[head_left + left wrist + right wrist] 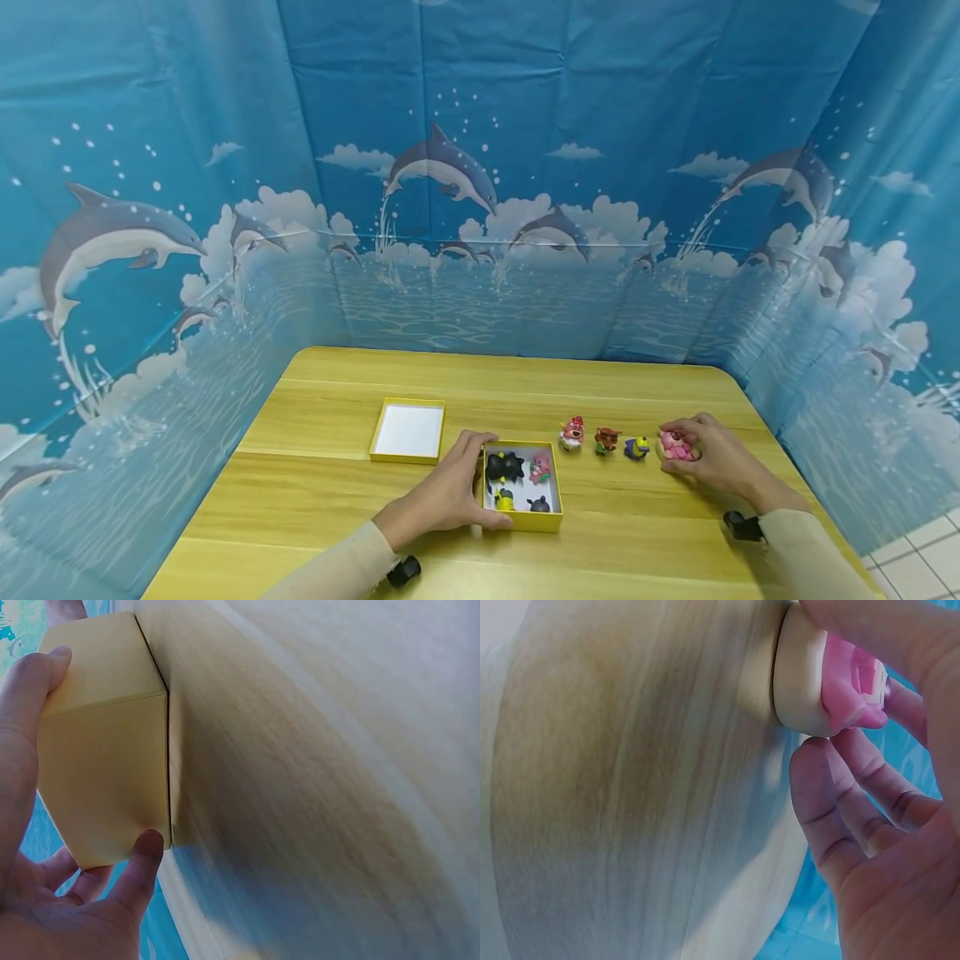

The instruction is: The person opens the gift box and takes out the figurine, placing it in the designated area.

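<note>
With thumb and fingers spread around it, my left hand [448,490] grips the left side of a yellow open box [537,522] on the table. Inside the box lie several small figurines: a large black one [504,467], a pink one [539,468], a yellow one [505,500] and a dark grey one [539,504]. In the left wrist view the box's plain outer walls [105,780] show. At the right, my right hand [716,460] holds a pink figurine [677,447] between thumb and fingers. Its pale rounded base [801,679] appears against the tabletop in the right wrist view.
A yellow box lid [408,431], white inside, lies left of the box. Between box and right hand stand a pink-and-white figurine [572,434], a reddish-brown one [606,441] and a purple-and-yellow one [637,448]. A dolphin-print curtain [480,300] surrounds the wooden table [315,517].
</note>
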A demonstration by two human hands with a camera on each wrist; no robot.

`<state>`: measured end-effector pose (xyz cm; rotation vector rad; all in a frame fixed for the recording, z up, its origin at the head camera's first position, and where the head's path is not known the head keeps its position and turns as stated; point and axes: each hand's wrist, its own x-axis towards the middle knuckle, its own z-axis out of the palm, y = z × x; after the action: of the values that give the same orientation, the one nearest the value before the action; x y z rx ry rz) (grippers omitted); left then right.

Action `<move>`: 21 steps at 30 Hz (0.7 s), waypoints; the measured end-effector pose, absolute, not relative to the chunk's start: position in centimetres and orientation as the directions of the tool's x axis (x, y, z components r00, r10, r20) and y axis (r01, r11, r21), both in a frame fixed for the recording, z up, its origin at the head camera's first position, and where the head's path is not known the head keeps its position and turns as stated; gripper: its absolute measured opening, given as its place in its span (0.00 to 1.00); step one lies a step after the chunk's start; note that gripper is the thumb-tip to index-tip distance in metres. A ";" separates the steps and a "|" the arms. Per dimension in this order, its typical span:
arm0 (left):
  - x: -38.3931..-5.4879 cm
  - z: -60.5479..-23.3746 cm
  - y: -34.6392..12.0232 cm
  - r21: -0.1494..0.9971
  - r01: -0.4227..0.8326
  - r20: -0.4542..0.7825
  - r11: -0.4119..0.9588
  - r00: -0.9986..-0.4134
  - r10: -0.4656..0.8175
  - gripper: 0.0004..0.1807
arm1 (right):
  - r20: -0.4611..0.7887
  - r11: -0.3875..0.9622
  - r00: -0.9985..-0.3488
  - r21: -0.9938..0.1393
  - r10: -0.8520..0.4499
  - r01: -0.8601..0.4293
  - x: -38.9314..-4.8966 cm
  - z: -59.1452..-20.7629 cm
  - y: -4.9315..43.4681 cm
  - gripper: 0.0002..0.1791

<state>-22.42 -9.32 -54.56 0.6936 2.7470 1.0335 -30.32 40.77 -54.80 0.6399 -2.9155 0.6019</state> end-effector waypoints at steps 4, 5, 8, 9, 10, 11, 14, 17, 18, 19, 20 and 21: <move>-22.4 -54.6 -9.3 0.655 0.377 0.048 0.655 -0.886 0.461 0.70 | 0.164 0.837 -0.911 -0.359 -0.378 -0.412 -30.2 -54.7 40.7 0.37; -22.4 -54.6 -9.3 0.655 0.377 0.049 0.655 -0.886 0.462 0.70 | 0.160 0.839 -0.913 -0.360 -0.376 -0.409 -30.2 -54.7 40.6 0.37; -22.4 -54.6 -9.3 0.658 0.375 0.049 0.653 -0.886 0.461 0.70 | 0.153 0.842 -0.917 -0.364 -0.368 -0.399 -30.1 -54.6 40.6 0.38; -22.4 -54.6 -9.3 0.658 0.374 0.048 0.654 -0.887 0.459 0.70 | 0.150 0.842 -0.919 -0.367 -0.365 -0.395 -30.1 -54.5 40.6 0.39; -22.4 -54.6 -9.4 0.658 0.374 0.049 0.653 -0.887 0.459 0.70 | 0.149 0.842 -0.921 -0.372 -0.361 -0.390 -30.0 -54.5 40.6 0.39; -22.4 -54.6 -9.4 0.658 0.374 0.048 0.653 -0.887 0.459 0.70 | 0.149 0.841 -0.922 -0.377 -0.358 -0.388 -29.9 -54.4 40.6 0.40; -22.4 -54.7 -9.4 0.658 0.376 0.050 0.652 -0.886 0.460 0.70 | 0.159 0.839 -0.923 -0.384 -0.350 -0.385 -29.6 -54.2 40.5 0.42; -22.3 -54.7 -9.4 0.660 0.380 0.055 0.649 -0.885 0.463 0.70 | 0.183 0.838 -0.919 -0.377 -0.350 -0.394 -29.3 -53.9 40.3 0.44; -22.3 -54.7 -9.3 0.661 0.381 0.056 0.647 -0.884 0.463 0.70 | 0.196 0.837 -0.915 -0.371 -0.352 -0.402 -29.2 -53.8 40.2 0.44; -22.3 -54.6 -9.3 0.661 0.382 0.057 0.646 -0.884 0.464 0.70 | 0.210 0.835 -0.910 -0.365 -0.357 -0.412 -29.1 -53.6 40.1 0.45; -22.3 -54.6 -9.3 0.659 0.386 0.061 0.646 -0.883 0.465 0.70 | 0.231 0.835 -0.904 -0.354 -0.359 -0.421 -29.0 -53.5 40.0 0.45; -22.3 -54.6 -9.3 0.659 0.386 0.061 0.646 -0.883 0.465 0.70 | 0.253 0.834 -0.898 -0.342 -0.361 -0.432 -28.9 -53.2 39.9 0.44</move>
<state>-22.32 -9.32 -54.59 0.7124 2.7455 1.0581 -28.95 39.85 -53.24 0.6186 -2.8363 0.5922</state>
